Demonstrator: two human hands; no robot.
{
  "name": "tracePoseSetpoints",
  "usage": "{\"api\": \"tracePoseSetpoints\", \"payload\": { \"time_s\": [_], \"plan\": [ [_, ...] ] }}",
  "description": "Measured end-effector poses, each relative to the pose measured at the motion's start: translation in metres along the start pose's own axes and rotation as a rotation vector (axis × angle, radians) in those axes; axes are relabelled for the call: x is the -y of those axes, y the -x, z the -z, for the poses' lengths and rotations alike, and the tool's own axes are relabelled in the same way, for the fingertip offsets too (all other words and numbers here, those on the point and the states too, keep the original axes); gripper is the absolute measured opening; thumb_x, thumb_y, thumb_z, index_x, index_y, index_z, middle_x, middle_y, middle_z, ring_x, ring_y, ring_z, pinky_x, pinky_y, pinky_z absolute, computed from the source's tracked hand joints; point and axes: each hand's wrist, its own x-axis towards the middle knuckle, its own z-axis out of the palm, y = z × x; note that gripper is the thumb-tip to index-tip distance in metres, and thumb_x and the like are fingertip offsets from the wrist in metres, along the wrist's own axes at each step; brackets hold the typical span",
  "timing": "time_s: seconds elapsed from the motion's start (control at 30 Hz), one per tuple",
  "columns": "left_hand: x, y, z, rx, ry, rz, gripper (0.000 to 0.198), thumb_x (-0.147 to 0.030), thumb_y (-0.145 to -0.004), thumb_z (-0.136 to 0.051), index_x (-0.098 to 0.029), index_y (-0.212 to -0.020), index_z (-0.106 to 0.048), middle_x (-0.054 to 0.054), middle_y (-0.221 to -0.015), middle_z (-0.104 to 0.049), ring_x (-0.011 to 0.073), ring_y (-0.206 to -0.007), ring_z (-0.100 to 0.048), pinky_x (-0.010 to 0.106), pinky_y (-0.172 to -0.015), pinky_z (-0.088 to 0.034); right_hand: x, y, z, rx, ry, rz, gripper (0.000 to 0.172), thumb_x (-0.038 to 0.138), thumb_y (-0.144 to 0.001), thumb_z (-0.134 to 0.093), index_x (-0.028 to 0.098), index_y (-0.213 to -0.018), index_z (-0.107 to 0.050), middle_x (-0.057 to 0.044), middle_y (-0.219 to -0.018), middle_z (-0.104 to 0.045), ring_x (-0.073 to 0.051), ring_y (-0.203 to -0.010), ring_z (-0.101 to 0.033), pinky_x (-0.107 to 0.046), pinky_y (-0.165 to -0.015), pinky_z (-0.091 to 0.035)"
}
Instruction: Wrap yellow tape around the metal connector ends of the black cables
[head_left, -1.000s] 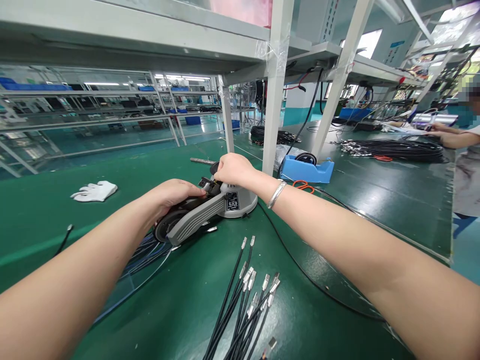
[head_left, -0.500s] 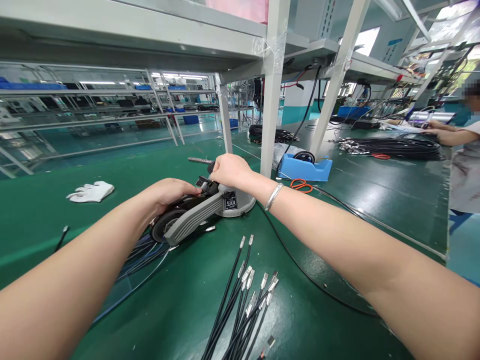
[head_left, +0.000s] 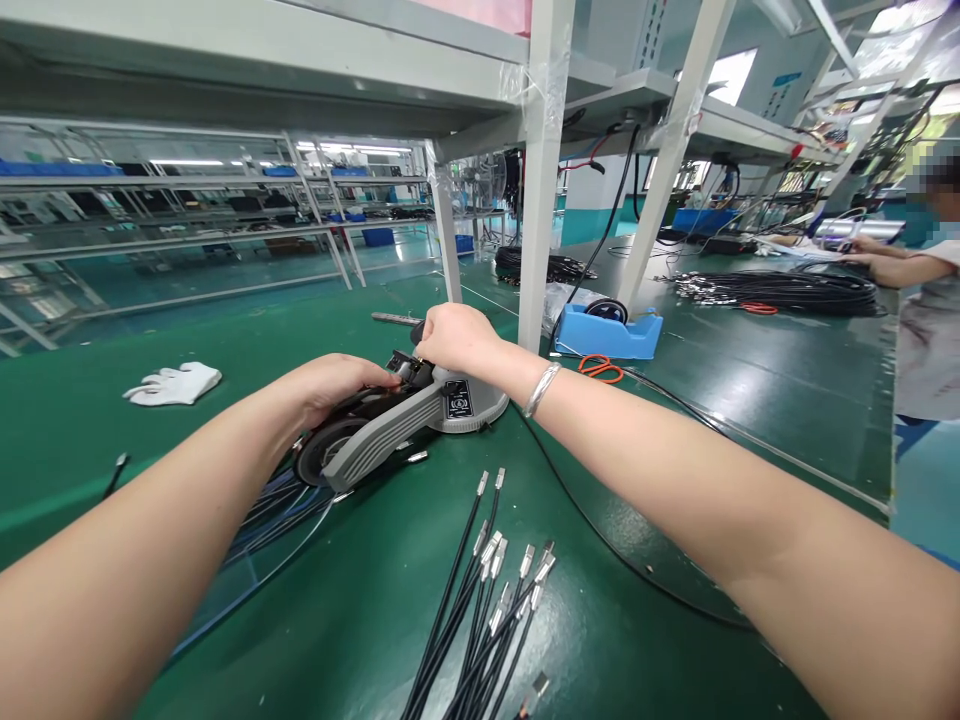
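Note:
A grey tabletop device (head_left: 390, 432) with a black reel (head_left: 311, 455), a round base and a black label stands in the middle of the green table. At its black mechanism is my left hand (head_left: 341, 382), thumb and fingers closed together, with whatever lies between them hidden. My right hand (head_left: 457, 335) is curled into a fist over the top of the device, beside a dark rounded part; what it grips, if anything, is out of sight. Close in front lie several black cables (head_left: 465, 610) with silver metal connectors. More cables (head_left: 274, 515) run beneath my left forearm.
A white glove (head_left: 174, 384) lies at the left. Behind my right wrist are orange-handled scissors (head_left: 600, 368) and a blue tape dispenser (head_left: 609, 332) by a white post (head_left: 541, 200). Cable bundles (head_left: 780, 292) lie farther right, near another person's hands (head_left: 874, 262). A shelf (head_left: 262, 65) overhangs the table.
The view has shifted very slightly. Both my hands keep the same closed pose at the grey device, and nothing else has visibly moved.

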Motion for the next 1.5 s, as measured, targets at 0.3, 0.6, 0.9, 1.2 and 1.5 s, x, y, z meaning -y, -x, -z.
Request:
{"api": "tracePoseSetpoints", "payload": {
  "time_s": [0.3, 0.6, 0.9, 1.2, 1.5],
  "plan": [
    [0.001, 0.001, 0.002, 0.089, 0.044, 0.008, 0.037, -0.039, -0.041, -0.081, -0.018, -0.071, -0.071, 0.005, -0.063, -0.071, 0.0196, -0.055, -0.063, 0.029, -0.051, -0.051, -0.001, -0.002, 0.001, 0.008, -0.018, 0.022, 0.006, 0.015, -0.069, -0.06, 0.018, -0.07, -0.065, -0.006, -0.077, -0.07, -0.02, -0.073, -0.064, -0.027, -0.059, -0.047],
    [-0.005, -0.001, 0.0, 0.122, 0.067, 0.042, 0.045, -0.042, -0.037, -0.085, -0.017, -0.072, -0.071, 0.003, -0.071, -0.073, 0.0197, -0.064, -0.063, 0.028, -0.058, -0.052, -0.012, -0.025, 0.007, 0.118, -0.156, 0.003, 0.012, 0.029, -0.065, -0.064, 0.017, -0.068, -0.064, -0.009, -0.074, -0.07, -0.022, -0.064, -0.066, -0.028, -0.053, -0.05],
    [-0.006, -0.005, -0.002, 0.091, 0.055, 0.076, 0.05, -0.048, -0.036, -0.085, -0.021, -0.077, -0.074, 0.004, -0.073, -0.075, 0.0233, -0.071, -0.067, 0.029, -0.062, -0.054, -0.013, -0.019, 0.012, 0.136, -0.173, 0.055, 0.008, 0.02, -0.066, -0.062, 0.017, -0.071, -0.066, -0.009, -0.073, -0.07, -0.024, -0.071, -0.067, -0.031, -0.06, -0.053],
    [-0.008, 0.0, -0.002, 0.105, 0.078, 0.095, 0.043, -0.039, -0.037, -0.083, -0.016, -0.072, -0.071, 0.004, -0.067, -0.073, 0.0217, -0.064, -0.064, 0.03, -0.058, -0.052, -0.006, -0.012, 0.01, 0.105, -0.097, 0.053, 0.006, 0.019, -0.067, -0.061, 0.018, -0.072, -0.064, -0.009, -0.077, -0.071, -0.024, -0.073, -0.067, -0.03, -0.058, -0.052],
    [-0.004, -0.003, -0.002, 0.106, 0.087, 0.146, 0.036, -0.032, -0.04, -0.079, -0.015, -0.069, -0.067, 0.004, -0.061, -0.069, 0.0219, -0.056, -0.062, 0.032, -0.052, -0.051, 0.011, -0.014, 0.008, 0.095, 0.052, 0.114, 0.01, 0.019, -0.068, -0.067, 0.016, -0.078, -0.066, -0.012, -0.088, -0.07, -0.028, -0.087, -0.066, -0.035, -0.07, -0.052]
  ]
}}
